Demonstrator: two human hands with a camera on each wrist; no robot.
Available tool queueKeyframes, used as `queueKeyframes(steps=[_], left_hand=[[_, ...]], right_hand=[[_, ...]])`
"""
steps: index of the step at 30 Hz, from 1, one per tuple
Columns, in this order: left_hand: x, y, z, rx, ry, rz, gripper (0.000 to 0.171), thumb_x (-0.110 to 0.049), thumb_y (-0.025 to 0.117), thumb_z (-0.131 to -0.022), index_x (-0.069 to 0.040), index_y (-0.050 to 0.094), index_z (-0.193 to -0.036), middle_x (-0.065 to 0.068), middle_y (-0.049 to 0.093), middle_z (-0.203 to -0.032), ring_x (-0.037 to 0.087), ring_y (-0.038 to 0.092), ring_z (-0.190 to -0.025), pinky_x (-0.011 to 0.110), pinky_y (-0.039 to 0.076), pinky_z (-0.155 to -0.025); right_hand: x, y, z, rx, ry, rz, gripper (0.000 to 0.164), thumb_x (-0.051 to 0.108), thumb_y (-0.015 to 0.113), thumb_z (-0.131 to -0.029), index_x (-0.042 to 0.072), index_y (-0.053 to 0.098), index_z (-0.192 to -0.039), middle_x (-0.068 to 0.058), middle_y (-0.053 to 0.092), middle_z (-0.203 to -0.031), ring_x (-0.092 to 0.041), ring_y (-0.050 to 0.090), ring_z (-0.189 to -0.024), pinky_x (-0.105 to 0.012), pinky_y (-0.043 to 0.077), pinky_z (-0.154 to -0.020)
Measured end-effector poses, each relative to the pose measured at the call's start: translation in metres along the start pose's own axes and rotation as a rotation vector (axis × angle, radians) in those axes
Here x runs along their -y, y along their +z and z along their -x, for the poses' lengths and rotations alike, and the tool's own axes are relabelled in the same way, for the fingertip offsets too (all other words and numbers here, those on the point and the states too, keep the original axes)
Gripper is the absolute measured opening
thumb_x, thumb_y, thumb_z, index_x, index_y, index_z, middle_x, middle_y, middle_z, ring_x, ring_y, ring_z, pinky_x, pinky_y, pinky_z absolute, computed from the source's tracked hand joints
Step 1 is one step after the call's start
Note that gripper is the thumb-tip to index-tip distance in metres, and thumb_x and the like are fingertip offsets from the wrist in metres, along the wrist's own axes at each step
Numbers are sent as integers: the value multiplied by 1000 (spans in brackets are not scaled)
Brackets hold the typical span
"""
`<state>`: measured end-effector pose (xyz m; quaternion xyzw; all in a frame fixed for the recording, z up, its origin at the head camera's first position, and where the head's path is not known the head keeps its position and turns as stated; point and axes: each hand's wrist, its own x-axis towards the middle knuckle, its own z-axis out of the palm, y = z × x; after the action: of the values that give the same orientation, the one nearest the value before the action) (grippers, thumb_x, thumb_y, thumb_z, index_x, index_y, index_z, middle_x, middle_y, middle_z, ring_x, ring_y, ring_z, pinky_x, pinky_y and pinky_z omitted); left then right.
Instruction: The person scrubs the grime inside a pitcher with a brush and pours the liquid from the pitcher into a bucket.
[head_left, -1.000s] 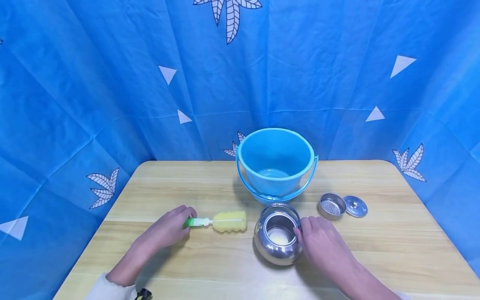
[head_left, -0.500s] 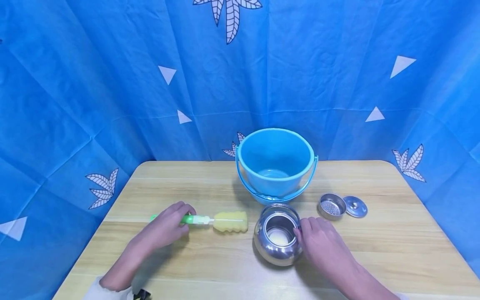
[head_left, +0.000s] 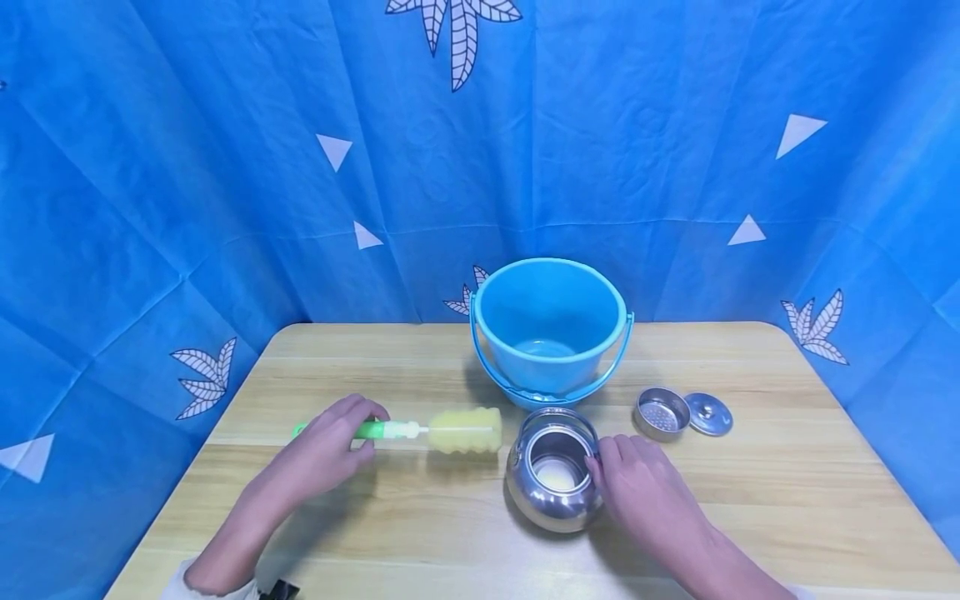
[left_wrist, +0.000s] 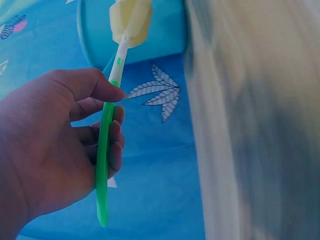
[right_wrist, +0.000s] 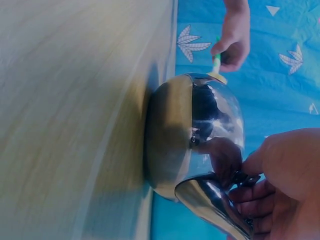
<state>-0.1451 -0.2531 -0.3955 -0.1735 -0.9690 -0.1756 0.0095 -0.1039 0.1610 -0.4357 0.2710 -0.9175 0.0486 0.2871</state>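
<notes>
My left hand holds a sponge bottle brush by its green handle, with the thumb and fingers around it. The yellow sponge head points right, close over the table and just left of a shiny steel teapot. That teapot stands upright with its lid off and its round mouth showing. On its right side my right hand grips it where the hoop handle meets the body, beside the spout. The handle's hoop stands up behind the mouth.
A light blue bucket stands behind the teapot, its bail hanging down in front. To the right, a small steel strainer cup and the teapot lid lie on the wooden table. Blue curtains close off the back and sides.
My left hand has shifted its grip back along the brush's handle and raised the brush off the table, its sponge now slightly nearer the teapot. The right hand and teapot have stayed put.
</notes>
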Motion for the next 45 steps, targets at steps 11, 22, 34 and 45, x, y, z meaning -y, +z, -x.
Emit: queueKeyframes(steps=[11, 22, 34, 45], left_hand=[[-16, -16, 4, -80, 61, 15, 33, -3, 72, -86, -15, 68, -116, -5, 66, -111, 10, 60, -94, 37, 57, -85], [-41, -22, 3, -123, 166, -9, 33, -3, 72, -85, -15, 69, -116, -6, 67, -109, 8, 62, -96, 35, 60, -84], [-65, -25, -6, -206, 338, -151, 32, -5, 74, -84, -12, 73, -115, -1, 69, -108, 16, 66, -101, 36, 60, -86], [-85, -25, -15, -276, 495, -315, 32, -3, 79, -80, -11, 77, -111, 3, 72, -103, 22, 68, -98, 39, 59, -84]], right_hand=[[1, 3, -1, -51, -15, 7, 49, 30, 31, -110, 1, 61, -85, -2, 54, -67, -15, 50, -61, -32, 50, -58], [1, 6, -2, -52, -26, 38, 53, 29, 23, -111, 3, 59, -80, 0, 47, -65, -13, 40, -58, -27, 40, -53], [1, 7, -4, -70, -43, 35, 56, 28, 20, -111, 5, 58, -77, 1, 46, -63, -12, 38, -57, -24, 35, -51], [0, 5, -4, -69, -53, 57, 59, 28, 18, -112, 4, 59, -77, 1, 48, -63, -12, 38, -56, -24, 34, -51]])
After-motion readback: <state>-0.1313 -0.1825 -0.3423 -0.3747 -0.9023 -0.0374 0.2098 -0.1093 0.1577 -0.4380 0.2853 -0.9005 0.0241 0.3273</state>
